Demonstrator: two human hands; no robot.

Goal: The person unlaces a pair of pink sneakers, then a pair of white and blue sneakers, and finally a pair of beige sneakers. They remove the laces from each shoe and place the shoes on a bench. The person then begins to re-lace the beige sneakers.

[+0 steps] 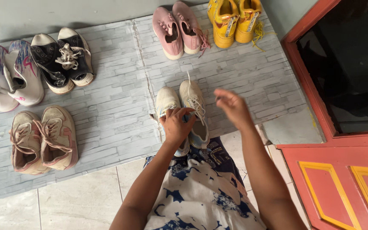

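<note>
the pale cream-and-blue laced sneakers (184,115) are gripped by the left hand (176,125); the right hand (231,106) hangs released; loose laces could be snagged.

Pale sneakers (183,111) side by side on mat
</note>
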